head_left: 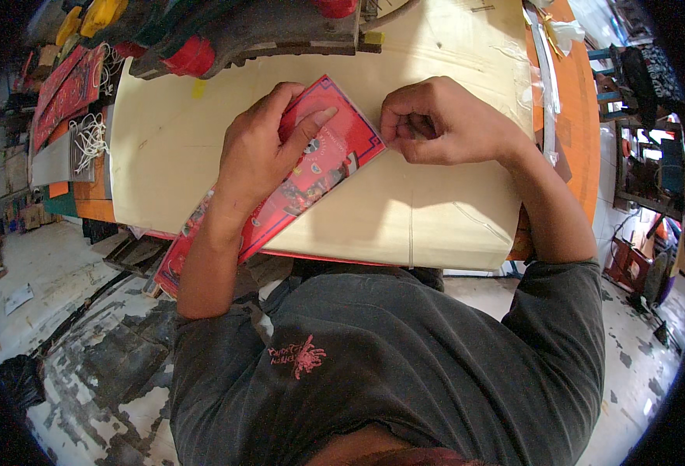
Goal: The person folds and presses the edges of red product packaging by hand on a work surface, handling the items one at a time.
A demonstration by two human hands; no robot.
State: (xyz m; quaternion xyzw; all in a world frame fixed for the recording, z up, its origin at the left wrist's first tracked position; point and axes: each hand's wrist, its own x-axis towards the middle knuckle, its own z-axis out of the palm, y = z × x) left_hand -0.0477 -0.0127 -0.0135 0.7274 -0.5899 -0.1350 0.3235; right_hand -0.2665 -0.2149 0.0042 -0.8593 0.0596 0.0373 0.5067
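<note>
My left hand [258,147] grips a long red printed panel [311,182] with a dark blue border and small pictures. Its thumb lies across the front and the fingers go behind, out of sight. The panel slants from the upper middle down past my left forearm, which covers part of it. Close to the panel's right corner, my right hand [439,124] is closed with its fingers curled and pinched. Whatever may be between those fingertips is too small to make out.
A cream sheet [451,210] covers the orange table [583,101]. At the far side stands a dark machine-like object [280,31] with red parts. Other red panels [69,85] and white cords [90,144] lie at the left.
</note>
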